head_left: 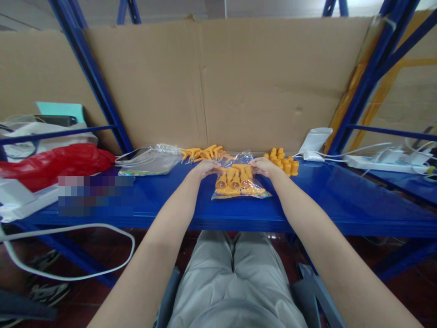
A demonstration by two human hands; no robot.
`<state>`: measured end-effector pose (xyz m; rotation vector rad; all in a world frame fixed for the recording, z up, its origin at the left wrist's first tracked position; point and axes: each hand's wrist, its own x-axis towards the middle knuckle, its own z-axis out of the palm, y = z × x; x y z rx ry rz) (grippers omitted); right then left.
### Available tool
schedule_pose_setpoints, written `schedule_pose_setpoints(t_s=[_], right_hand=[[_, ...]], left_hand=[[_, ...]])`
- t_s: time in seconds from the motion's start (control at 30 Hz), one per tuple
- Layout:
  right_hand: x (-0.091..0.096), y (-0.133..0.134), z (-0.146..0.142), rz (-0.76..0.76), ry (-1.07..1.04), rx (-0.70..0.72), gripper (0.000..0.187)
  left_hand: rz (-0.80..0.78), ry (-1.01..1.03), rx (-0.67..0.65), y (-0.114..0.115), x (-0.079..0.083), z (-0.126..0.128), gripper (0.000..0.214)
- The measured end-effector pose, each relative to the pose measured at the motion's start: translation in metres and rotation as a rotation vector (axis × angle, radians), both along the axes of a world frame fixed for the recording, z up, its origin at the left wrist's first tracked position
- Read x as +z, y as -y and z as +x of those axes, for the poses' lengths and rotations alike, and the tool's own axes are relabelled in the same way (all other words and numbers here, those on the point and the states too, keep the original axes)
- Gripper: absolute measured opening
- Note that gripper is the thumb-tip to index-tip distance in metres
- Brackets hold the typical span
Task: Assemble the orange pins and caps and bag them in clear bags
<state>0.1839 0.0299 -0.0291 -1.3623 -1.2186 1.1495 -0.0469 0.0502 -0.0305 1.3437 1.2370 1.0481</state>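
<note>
A clear plastic bag (241, 193) lies on the blue table in front of me, its far end raised between my hands. Inside it are several orange plastic pieces (235, 177), some cone-shaped with round open ends facing me. At the bag's far left corner, my left hand (206, 168) is closed on the plastic. My right hand (264, 166) grips the far right corner in the same way. Behind my left hand lies a loose heap of orange branched pieces (205, 153). Orange cup-like pieces (282, 161) stand grouped just beyond my right hand.
Flat clear bags (153, 161) are stacked left of the orange heap. A red plastic bag (58, 164) and a white power strip (30, 205) lie at far left. Another power strip (385, 163) with cables is at right. Cardboard (266, 82) walls the back between blue posts.
</note>
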Motion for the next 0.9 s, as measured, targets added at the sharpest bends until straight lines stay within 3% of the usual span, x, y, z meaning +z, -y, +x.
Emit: schedule_pose_setpoints(t_s=[0.13,0.3,0.53,0.9], right_hand=[[0.002,0.005,0.004,-0.037,-0.069,0.008,0.011],[0.0,0.006,0.008,-0.007,-0.06,0.004,0.011],[-0.001,0.007,0.017,0.032,-0.04,0.076,0.014],[0.001,0.007,0.015,0.038,-0.045,0.067,0.017]], left_hand=[[-0.021,0.015,0.106,0.004,0.001,0.005,0.024],[-0.007,-0.037,0.145,0.01,0.005,0.01,0.03],[0.038,-0.023,0.058,0.006,-0.001,-0.001,0.016],[0.065,-0.009,-0.026,0.004,-0.003,-0.007,0.019]])
